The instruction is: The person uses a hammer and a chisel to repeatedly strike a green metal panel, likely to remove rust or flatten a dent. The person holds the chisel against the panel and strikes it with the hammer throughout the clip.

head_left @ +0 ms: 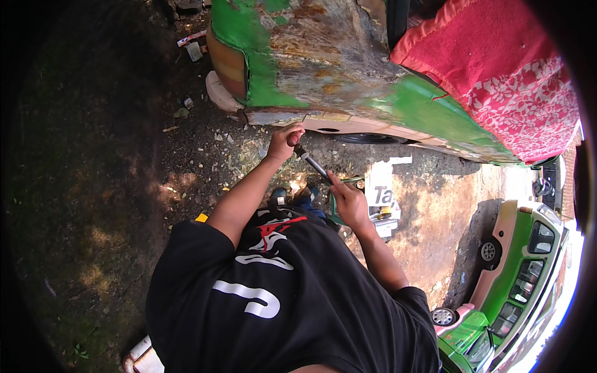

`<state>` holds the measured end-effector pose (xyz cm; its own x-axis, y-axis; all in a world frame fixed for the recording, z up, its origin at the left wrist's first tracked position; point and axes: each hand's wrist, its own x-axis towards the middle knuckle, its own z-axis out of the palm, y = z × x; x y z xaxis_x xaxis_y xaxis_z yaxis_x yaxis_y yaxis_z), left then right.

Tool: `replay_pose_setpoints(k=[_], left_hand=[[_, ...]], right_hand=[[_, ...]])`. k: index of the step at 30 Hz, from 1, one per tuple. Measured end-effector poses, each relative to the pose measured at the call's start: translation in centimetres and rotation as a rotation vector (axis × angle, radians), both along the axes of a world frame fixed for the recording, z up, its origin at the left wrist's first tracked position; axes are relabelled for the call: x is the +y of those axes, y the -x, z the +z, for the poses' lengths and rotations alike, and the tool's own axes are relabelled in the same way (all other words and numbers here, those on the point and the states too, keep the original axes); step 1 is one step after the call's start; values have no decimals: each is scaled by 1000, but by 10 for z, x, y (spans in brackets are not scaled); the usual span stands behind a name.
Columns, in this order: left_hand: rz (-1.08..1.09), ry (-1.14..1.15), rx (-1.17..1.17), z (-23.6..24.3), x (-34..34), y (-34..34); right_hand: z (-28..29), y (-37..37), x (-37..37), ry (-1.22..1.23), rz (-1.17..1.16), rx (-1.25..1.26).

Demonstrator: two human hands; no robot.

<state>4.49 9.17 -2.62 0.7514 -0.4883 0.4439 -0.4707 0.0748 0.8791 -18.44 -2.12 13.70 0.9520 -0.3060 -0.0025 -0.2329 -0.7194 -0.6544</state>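
Since green paint [262, 81] still flanks a rusty bare patch [336, 53], the vehicle body [423, 102] looks only part-finished, while left hand [285, 142] and right hand [352, 202] curl around a metal-shafted hand tool [316, 166] near its pale sill [354, 126].

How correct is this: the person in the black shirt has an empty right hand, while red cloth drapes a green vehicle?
Not quite: the right hand isn't empty; it grips a metal-shafted tool, as the head view shows. The rest stands.
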Motion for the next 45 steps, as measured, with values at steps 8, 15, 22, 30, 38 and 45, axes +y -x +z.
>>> replay_pose_setpoints(k=[8,15,22,30,38,45], left_hand=[[-27,-68,-73,0,3,-3],[-79,-94,-99,5,-1,2],[-47,-71,-92,2,-6,2],[-70,-120,-79,2,-4,3],[-38,-116,-117,2,-5,4],[-86,-125,-51,7,-8,0]], right_hand=[[3,12,-4,-51,-37,-27],[-8,20,-7,-173,-130,-88],[-13,26,-10,-168,-171,-138],[0,24,-7,-220,-169,65],[-11,21,-9,-185,-154,-115],[2,21,-4,-146,-66,-158]])
